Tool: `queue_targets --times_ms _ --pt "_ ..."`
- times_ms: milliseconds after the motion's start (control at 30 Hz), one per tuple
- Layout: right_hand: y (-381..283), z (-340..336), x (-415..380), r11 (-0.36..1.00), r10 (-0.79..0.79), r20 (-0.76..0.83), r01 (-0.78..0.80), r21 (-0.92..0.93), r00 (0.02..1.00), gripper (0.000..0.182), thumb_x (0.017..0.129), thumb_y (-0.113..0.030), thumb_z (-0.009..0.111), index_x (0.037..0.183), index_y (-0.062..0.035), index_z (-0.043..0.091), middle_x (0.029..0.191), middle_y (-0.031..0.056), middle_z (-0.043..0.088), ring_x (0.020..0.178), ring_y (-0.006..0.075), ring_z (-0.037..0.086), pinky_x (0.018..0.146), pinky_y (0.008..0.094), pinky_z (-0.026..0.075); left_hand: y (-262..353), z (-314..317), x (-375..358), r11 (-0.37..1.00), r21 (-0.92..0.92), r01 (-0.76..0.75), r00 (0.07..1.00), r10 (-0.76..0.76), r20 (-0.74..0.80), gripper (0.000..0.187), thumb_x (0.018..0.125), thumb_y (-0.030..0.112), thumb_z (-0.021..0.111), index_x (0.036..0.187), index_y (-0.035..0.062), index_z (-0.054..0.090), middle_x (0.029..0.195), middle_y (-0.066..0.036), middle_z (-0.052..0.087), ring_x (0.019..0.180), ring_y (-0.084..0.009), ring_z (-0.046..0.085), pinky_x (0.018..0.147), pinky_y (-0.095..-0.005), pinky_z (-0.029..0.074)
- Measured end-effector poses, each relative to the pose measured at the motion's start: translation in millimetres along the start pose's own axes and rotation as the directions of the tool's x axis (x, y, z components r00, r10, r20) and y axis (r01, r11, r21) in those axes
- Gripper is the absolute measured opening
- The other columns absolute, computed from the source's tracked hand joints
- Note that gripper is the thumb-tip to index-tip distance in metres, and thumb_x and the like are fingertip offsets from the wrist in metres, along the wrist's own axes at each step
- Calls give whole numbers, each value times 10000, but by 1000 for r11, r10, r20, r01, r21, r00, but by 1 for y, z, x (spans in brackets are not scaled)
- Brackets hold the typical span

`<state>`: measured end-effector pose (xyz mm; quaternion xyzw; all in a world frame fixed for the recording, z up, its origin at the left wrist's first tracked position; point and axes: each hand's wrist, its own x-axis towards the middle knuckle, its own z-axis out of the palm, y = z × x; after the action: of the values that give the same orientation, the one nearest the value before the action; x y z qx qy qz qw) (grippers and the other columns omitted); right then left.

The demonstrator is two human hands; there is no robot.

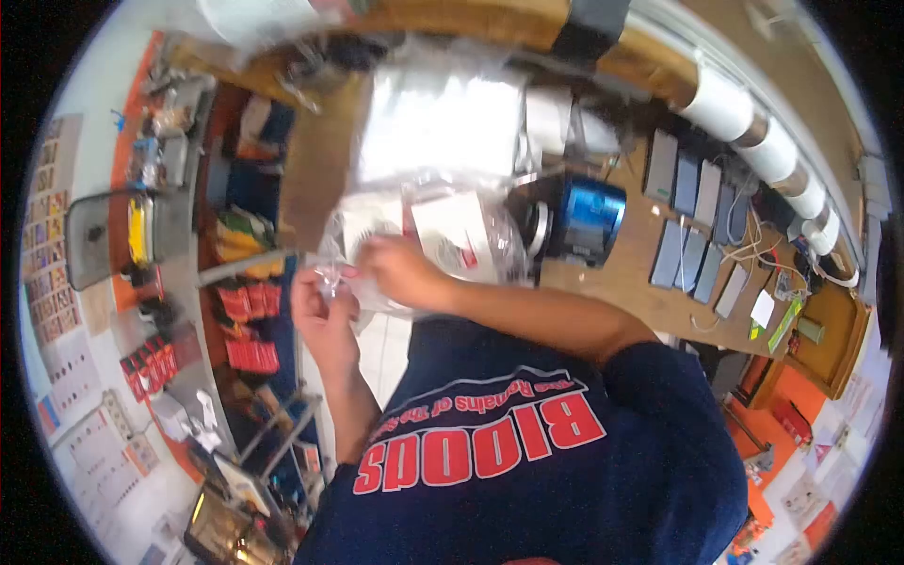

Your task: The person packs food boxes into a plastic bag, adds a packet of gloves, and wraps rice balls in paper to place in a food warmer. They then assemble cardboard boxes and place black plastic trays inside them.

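Observation:
A clear plastic bag (508,240) lies at the near edge of the table, with white pieces (447,231) bearing red marks inside it. At the bag's left end, the thumb and fingers of my left hand (322,311) pinch a gathered bit of the clear plastic. Just to the right, my right hand (400,271) is curled against the same plastic; motion blurs its fingers. Beyond the bag rests a stack of shiny white plastic packs (438,122).
A blue and black device (591,221) stands right of the bag. Farther right, several flat grey devices (692,254) and tangled cables (753,247) cover the wooden table (603,281). Shelves with red packets (250,325) line the left side. White rolls (772,141) hang at the back right.

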<state>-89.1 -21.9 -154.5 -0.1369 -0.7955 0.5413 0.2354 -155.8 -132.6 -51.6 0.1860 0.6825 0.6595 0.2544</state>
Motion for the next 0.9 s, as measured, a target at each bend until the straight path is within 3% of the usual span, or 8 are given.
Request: queue_targets --times_ms 200,267,367,400,433,500,567,900 --pt "11 47 22 954 -36 642 217 -206 766 203 851 -226 636 898 -69 756 849 171 703 849 409 652 964 464 454 0 5 -26 933 355 -53 991 93 -99 390 867 -52 657 1237 -8 542 1181 -129 615 1026 -184 600 921 -318 463" --pt "6 -4 11 972 -225 444 233 36 867 224 859 -141 619 1008 -18 733 984 189 714 963 401 667 1025 448 437 -18 -19 -24 884 450 -130 979 187 -84 418 842 -3 690 1233 -9 543 1161 -130 593 1057 -212 567 938 -348 441" --pt "3 -158 51 840 -41 654 -328 432 755 257 926 -107 611 1092 59 716 1165 221 709 1124 298 675 877 348 564 -37 -40 -9 888 412 -205 959 266 -96 569 744 284 812 1167 14 544 1081 -105 520 959 -211 486 839 -347 396" --pt "16 -196 54 619 270 599 -612 492 754 214 928 -112 634 1024 49 737 1113 187 732 1084 235 690 822 324 570 -36 -39 -7 899 397 -184 961 249 -118 606 708 346 834 1137 27 549 1093 -109 500 993 -227 470 860 -364 385" --pt "52 -229 66 863 225 288 -327 384 931 208 944 -136 633 999 31 744 1068 167 737 1057 191 690 795 319 576 -41 -55 -4 850 457 -262 953 304 -18 602 718 368 826 1133 40 540 1075 -101 489 999 -224 460 866 -368 374" --pt "118 -291 89 832 518 -331 -555 -19 788 281 853 -174 722 1112 -67 702 1009 143 714 897 213 681 796 393 578 -47 -64 -10 858 474 -196 959 267 -88 637 722 430 820 1143 54 525 1069 -103 487 1004 -228 463 864 -374 374" --pt "211 -374 114 840 302 -608 -506 -195 735 243 887 -73 663 1119 -7 686 1007 124 713 937 228 665 798 356 540 -54 -64 -11 853 491 -178 950 278 -139 662 727 480 813 1144 59 519 1067 -104 488 1006 -229 466 862 -376 374" --pt "367 -439 237 993 105 -191 -115 -40 976 254 887 -60 639 1125 22 675 1016 134 708 955 233 660 812 349 528 -67 -48 -33 823 566 -53 926 252 -280 773 740 743 698 1093 84 500 1057 -112 487 974 -228 483 853 -386 381"
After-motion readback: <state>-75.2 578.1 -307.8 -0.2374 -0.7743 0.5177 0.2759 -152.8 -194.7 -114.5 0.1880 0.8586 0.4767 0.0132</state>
